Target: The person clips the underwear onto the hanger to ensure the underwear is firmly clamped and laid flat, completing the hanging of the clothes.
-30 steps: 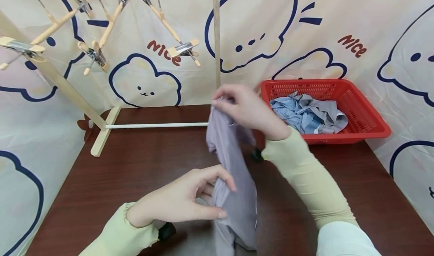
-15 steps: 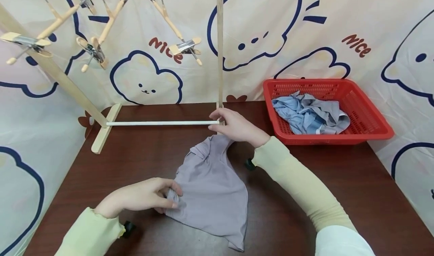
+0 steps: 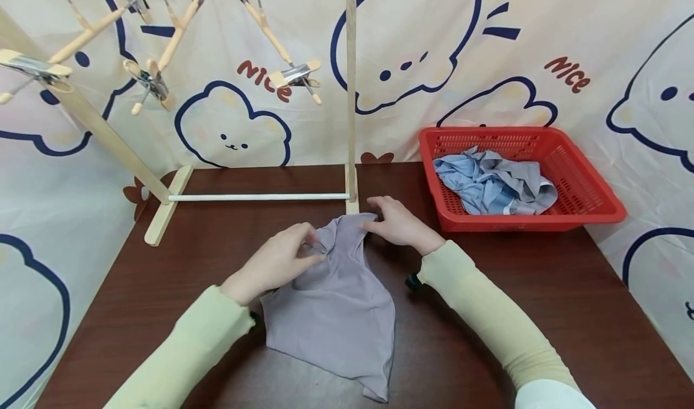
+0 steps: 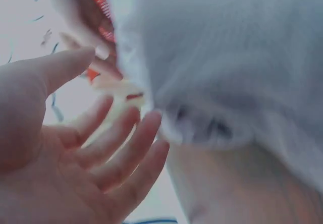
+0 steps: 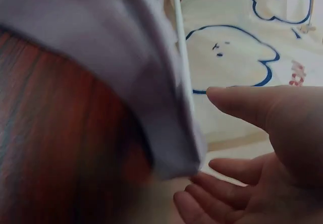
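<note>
A small greyish-purple cloth garment lies spread and wrinkled on the dark table; its exact kind cannot be told. Over its upper left part is my left hand, thumb and fingers apart. The left wrist view shows that hand with its fingers loosely spread and no cloth between them. At the garment's upper right corner is my right hand, thumb near the cloth. Seen from the right wrist, the hand has thumb and fingers spread, fingertips at the garment's narrow end; whether they touch it is unclear.
A red basket at the back right holds blue and grey clothes. A wooden stand with a white crossbar is behind the garment. Wooden hangers with clips hang at upper left. A printed cloth backdrop surrounds the table.
The garment went from being held up in both hands to lying on the table. My left hand let go of its left edge and moved up and right; my right hand released its top.
</note>
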`<state>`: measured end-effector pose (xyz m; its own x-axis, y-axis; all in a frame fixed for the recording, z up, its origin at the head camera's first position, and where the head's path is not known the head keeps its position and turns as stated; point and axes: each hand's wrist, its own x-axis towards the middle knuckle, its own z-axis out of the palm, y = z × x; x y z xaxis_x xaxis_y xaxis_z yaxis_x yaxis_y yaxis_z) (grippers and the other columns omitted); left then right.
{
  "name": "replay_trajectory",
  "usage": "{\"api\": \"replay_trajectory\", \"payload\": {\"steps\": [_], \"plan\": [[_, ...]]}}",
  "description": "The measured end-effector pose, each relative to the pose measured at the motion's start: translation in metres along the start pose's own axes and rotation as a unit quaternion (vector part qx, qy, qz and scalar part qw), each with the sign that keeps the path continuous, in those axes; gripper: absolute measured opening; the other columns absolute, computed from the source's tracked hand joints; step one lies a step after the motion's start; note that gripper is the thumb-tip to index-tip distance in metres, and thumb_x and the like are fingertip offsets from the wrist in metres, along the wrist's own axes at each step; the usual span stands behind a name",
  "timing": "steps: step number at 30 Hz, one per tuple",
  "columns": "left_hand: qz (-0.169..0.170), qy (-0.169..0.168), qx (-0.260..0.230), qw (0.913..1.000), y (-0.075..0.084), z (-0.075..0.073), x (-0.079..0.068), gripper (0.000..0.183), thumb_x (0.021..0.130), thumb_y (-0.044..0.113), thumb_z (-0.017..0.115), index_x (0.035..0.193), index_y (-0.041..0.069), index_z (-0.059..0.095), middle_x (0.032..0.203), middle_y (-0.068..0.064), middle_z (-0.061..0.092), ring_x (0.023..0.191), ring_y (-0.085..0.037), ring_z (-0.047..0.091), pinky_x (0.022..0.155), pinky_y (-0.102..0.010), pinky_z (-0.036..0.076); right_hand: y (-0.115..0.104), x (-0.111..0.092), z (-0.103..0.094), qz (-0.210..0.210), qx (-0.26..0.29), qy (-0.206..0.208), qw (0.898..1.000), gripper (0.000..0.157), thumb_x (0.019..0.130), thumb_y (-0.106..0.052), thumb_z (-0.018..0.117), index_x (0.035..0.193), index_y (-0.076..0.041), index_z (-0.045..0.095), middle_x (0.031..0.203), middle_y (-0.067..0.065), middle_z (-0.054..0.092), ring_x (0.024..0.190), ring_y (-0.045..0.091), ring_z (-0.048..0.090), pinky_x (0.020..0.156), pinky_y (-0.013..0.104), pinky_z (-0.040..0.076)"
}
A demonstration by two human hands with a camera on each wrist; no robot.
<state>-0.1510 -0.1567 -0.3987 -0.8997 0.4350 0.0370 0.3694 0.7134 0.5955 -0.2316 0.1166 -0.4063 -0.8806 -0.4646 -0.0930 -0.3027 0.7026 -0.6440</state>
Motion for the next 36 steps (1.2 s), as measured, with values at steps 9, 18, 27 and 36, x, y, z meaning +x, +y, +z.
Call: {"api": "replay_trajectory", "payload": {"steps": [9,18,27,36], "plan": [[-0.038,0.0,0.029,0.9989,-0.008,0.031,0.034,0.061,0.089,0.024,0.081,0.138,0.0,0.053,0.131,-0.018,0.057,0.113,-0.032,0.06,0.095,-0.048,0.049,0.021,0.0,0.005,0.012,0.03,-0.012,0.999,0.04,0.091,-0.028,0.076,0.122,-0.005,0.067,0.112,0.009,0.065,0.103,0.026,0.057,0.091,0.041,0.048],[-0.059,-0.009,0.026,0.9979,-0.028,0.019,0.026,0.016,0.096,0.011,0.069,0.111,0.005,0.069,0.106,-0.009,0.068,0.092,-0.023,0.064,0.081,-0.042,0.051,0.022,-0.001,0.011,-0.038,0.077,0.015,0.996,0.004,0.093,-0.02,0.072,0.094,-0.017,0.07,0.09,-0.002,0.067,0.086,0.019,0.056,0.076,0.035,0.045],[-0.057,0.046,0.045,0.9963,-0.047,-0.021,0.006,0.017,0.1,0.007,0.059,0.107,-0.002,0.071,0.085,-0.008,0.067,0.071,-0.023,0.058,0.066,-0.04,0.047,0.007,-0.001,0.011,-0.074,0.16,0.06,0.982,0.012,0.094,-0.006,0.069,0.097,-0.009,0.058,0.071,0.003,0.063,0.056,0.019,0.05,0.057,0.031,0.042],[-0.069,0.174,-0.028,0.982,-0.036,-0.06,0.006,0.032,0.11,0.027,0.043,0.096,0.001,0.056,0.07,-0.009,0.046,0.073,-0.031,0.049,0.066,-0.042,0.041,-0.013,0.0,-0.012,-0.085,0.206,0.168,0.96,0.012,0.097,-0.006,0.068,0.109,-0.004,0.066,0.104,0.008,0.075,0.082,0.025,0.069,0.071,0.036,0.058]]}}
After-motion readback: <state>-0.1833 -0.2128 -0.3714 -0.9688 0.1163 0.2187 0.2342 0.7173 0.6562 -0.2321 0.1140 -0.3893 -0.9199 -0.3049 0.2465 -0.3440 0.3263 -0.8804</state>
